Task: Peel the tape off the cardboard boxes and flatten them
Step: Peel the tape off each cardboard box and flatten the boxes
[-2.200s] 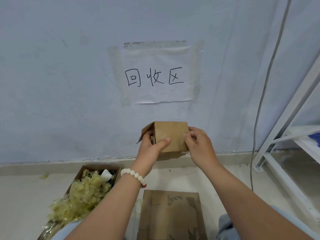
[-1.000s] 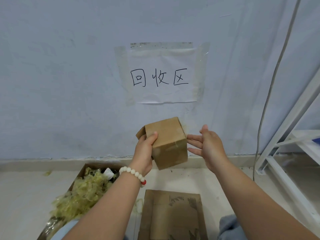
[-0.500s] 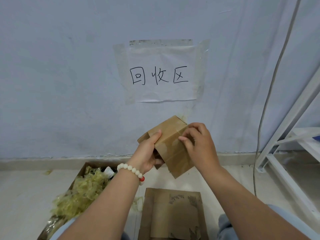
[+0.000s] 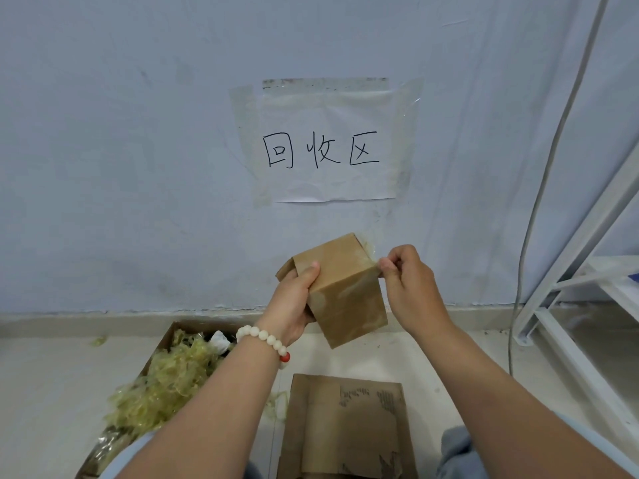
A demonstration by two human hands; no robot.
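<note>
Head view only.

Small cardboard box (image 4: 345,288) was held up mid-frame, tilted, in front of the wall (image 4: 103,133) and above the floor (image 4: 41,392). Its left end flaps were open.

Left hand (image 4: 294,302) gripped the box from its left side: thumb across the near face, fingers hidden behind or inside the open end. It wore a white bead bracelet (image 4: 266,340) on the wrist.

Right hand (image 4: 408,285) was curled, thumb and forefinger pinching the tape (image 4: 371,252) at the box's upper right edge. A yellowish strip stood lifted off the far right corner; the rest of the tape lay glossy on the near faces.

Around it:
- Flattened cardboard (image 4: 345,426) lay on the floor directly below the box, near side, with torn patches on its surface.
- An open carton (image 4: 169,337) sat to the left on the floor, filled with a tape scrap pile (image 4: 166,385); the left forearm covered its right edge.
- A paper sign (image 4: 328,150) reading 回收区 was taped to the wall above the box.
- A grey cable (image 4: 539,188) ran down the wall on the right, beside a white rack frame (image 4: 587,229).
</note>
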